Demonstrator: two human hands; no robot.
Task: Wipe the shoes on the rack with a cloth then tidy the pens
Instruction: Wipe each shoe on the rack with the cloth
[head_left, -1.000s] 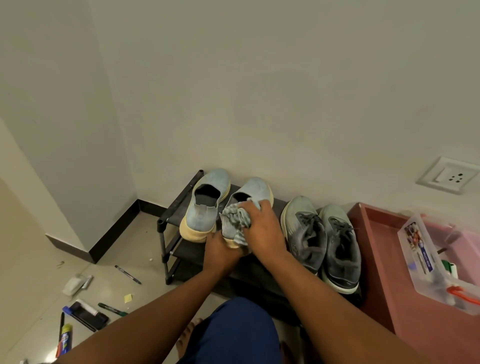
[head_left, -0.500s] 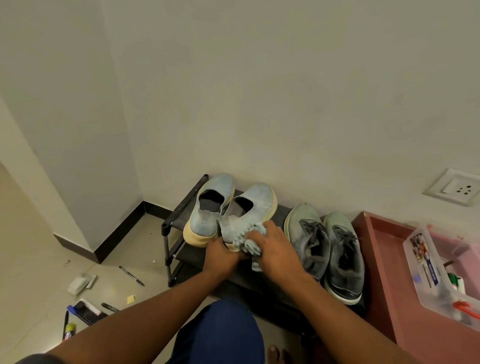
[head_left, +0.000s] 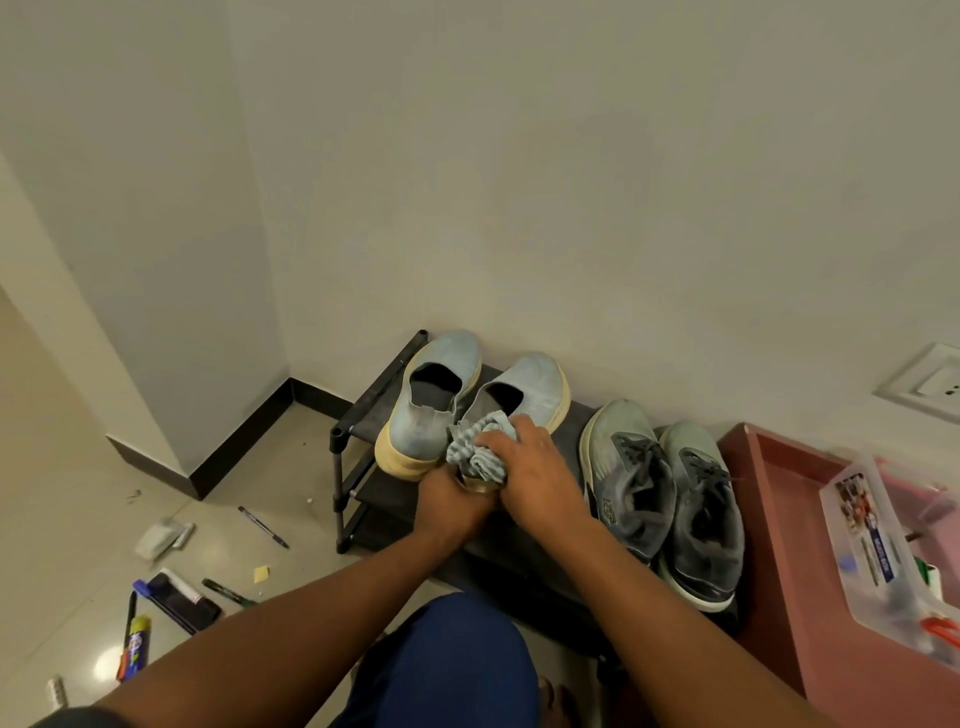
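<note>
- Right hand (head_left: 535, 475) presses a bunched striped cloth (head_left: 478, 447) against the second blue slip-on shoe (head_left: 524, 389) on the black shoe rack (head_left: 358, 415) — fingers closed around it to scrub.
- Left hand (head_left: 449, 501) grips that shoe's heel, probably steadying it.
- Half a second ago the cloth sat lower, by the heel; now it is nearer the opening.
- Pens (head_left: 263, 527) lie scattered on the floor — untouched.

Crumpled striped cloth (head_left: 477, 448) on pale-blue shoe (head_left: 524, 397) heel; pens (head_left: 263, 527) scattered, perhaps three.

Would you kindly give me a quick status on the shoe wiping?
Right hand pressing cloth on light blue shoe. Left hand steadying its heel. Grey pair alongside, untouched. Pens on floor.
</note>
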